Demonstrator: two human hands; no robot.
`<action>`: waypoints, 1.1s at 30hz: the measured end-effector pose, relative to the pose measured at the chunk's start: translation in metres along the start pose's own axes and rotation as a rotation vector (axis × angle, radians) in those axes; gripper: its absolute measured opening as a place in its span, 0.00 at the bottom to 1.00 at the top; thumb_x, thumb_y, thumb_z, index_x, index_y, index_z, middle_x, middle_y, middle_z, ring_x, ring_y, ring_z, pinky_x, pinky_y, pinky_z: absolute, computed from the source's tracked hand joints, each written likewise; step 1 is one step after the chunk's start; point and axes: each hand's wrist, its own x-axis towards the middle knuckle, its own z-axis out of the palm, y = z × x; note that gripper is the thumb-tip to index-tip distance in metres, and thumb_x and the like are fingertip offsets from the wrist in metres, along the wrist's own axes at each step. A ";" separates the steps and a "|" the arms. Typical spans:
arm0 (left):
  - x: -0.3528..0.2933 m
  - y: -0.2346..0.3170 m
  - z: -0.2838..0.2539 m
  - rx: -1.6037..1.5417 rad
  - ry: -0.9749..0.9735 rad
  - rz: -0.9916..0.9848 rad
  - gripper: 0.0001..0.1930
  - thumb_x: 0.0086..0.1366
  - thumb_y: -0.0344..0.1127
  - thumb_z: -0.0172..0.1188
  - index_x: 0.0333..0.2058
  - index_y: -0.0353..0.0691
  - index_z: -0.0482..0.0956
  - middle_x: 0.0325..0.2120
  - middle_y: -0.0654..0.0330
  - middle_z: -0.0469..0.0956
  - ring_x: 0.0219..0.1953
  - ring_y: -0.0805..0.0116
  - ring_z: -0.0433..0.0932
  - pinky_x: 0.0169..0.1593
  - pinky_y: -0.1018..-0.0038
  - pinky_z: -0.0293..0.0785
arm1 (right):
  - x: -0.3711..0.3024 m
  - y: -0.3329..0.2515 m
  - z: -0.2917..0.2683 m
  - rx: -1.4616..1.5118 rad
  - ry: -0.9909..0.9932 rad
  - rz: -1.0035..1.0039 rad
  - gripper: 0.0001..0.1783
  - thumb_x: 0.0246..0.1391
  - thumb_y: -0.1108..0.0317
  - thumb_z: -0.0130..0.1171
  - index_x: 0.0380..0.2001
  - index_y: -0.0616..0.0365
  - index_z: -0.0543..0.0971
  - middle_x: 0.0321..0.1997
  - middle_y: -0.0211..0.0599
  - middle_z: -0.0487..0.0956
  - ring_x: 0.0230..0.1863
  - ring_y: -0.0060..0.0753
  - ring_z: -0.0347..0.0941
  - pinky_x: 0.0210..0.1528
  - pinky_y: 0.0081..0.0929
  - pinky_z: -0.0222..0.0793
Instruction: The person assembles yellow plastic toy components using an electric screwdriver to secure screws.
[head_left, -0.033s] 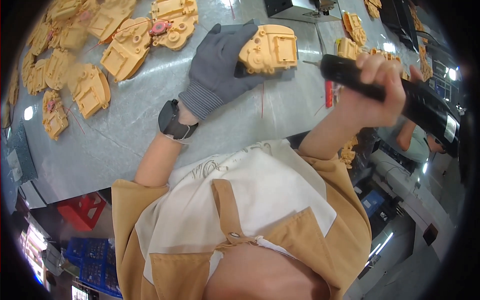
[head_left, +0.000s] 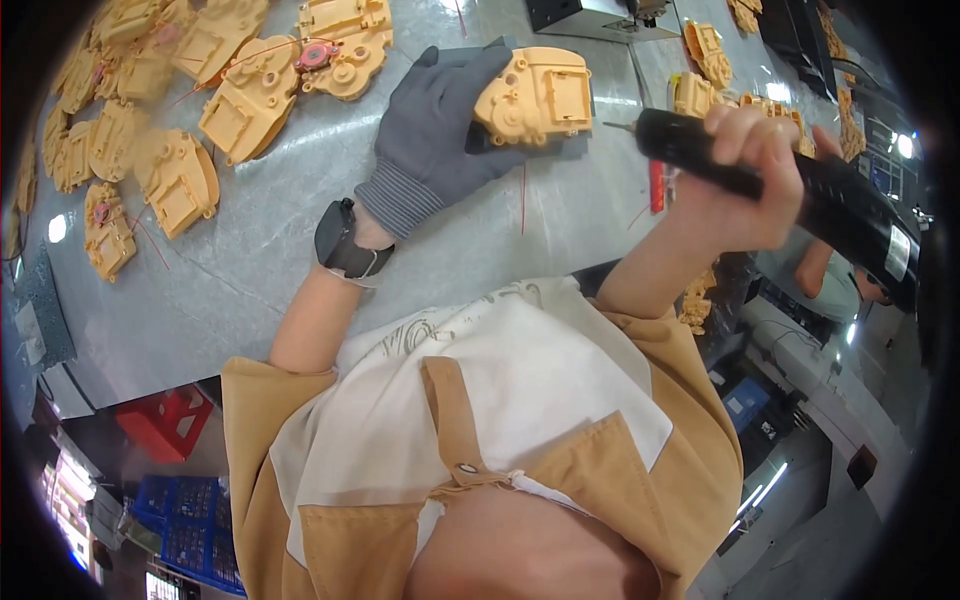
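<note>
My left hand point(head_left: 430, 125), in a dark grey knit glove, grips a yellow-orange plastic housing point(head_left: 545, 97) from its left side. The housing has a square recess and several round bosses, and it sits on a dark grey block point(head_left: 574, 148), mostly hidden under it. My bare right hand point(head_left: 755, 175) is wrapped round a black power screwdriver point(head_left: 685, 148). Its thin bit points left, just off the housing's right edge, without touching it. A thin red wire point(head_left: 524, 200) lies on the table below the housing.
More yellow housings point(head_left: 248, 100) crowd the grey table point(head_left: 270, 260) at the left, some with a red round part point(head_left: 318, 54). Others point(head_left: 695, 95) lie at the right. A black machine point(head_left: 590, 18) stands at the back. Another person point(head_left: 825, 275) is at the far right.
My right hand and the screwdriver have shifted very slightly left. My left hand keeps its grip on the housing.
</note>
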 end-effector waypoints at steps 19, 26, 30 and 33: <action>0.001 -0.003 0.002 -0.020 -0.037 -0.031 0.44 0.43 0.46 0.75 0.58 0.42 0.64 0.51 0.56 0.74 0.51 0.54 0.74 0.64 0.56 0.58 | -0.013 0.024 0.004 -0.244 -0.056 0.003 0.27 0.47 0.82 0.52 0.51 0.63 0.57 0.19 0.39 0.72 0.14 0.28 0.66 0.23 0.30 0.69; 0.001 -0.007 0.006 -0.015 0.038 0.028 0.41 0.45 0.51 0.72 0.57 0.45 0.66 0.46 0.55 0.75 0.49 0.59 0.74 0.62 0.58 0.62 | -0.020 0.027 0.013 -0.353 -0.139 0.024 0.31 0.45 0.80 0.56 0.52 0.60 0.55 0.19 0.37 0.72 0.16 0.27 0.66 0.24 0.29 0.69; 0.000 -0.006 0.005 -0.009 0.035 0.001 0.42 0.45 0.52 0.71 0.57 0.45 0.66 0.45 0.56 0.75 0.49 0.59 0.74 0.61 0.57 0.63 | -0.014 0.029 0.005 -0.292 -0.221 0.039 0.31 0.47 0.79 0.54 0.52 0.62 0.53 0.18 0.37 0.71 0.15 0.28 0.66 0.24 0.29 0.69; 0.000 -0.005 0.002 -0.025 -0.044 -0.058 0.42 0.45 0.46 0.73 0.59 0.44 0.65 0.52 0.57 0.73 0.53 0.56 0.73 0.63 0.56 0.60 | -0.009 0.031 -0.002 -0.239 -0.284 0.037 0.30 0.48 0.77 0.52 0.52 0.65 0.51 0.18 0.37 0.70 0.15 0.28 0.66 0.23 0.29 0.69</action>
